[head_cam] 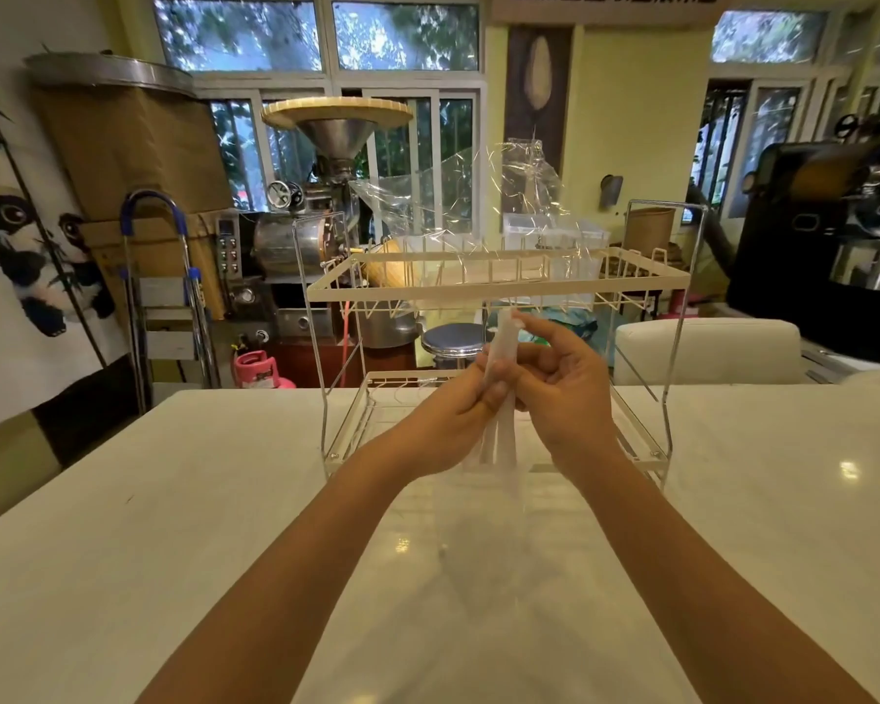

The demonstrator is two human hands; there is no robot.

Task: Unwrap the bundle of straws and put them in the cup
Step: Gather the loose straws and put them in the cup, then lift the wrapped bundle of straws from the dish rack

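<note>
A bundle of pale translucent straws (506,333) stands upright between my two hands, above the white table and in front of the rack. My left hand (456,406) is wrapped around its middle. From the right, my right hand (562,386) holds it too, fingertips pinching near the top end. The straws' lower ends (499,442) poke out below the hands. Under them a faint clear cup-like shape (496,505) seems to stand on the table, its outline hard to make out. A crumpled clear plastic wrap (478,221) lies on the rack's top tier.
A white two-tier wire rack (499,288) stands on the white table (174,525) just behind my hands. Beyond the table are coffee roasting machines (306,231), a step ladder (169,297), a pink gas bottle (257,368) and a white seat (707,348).
</note>
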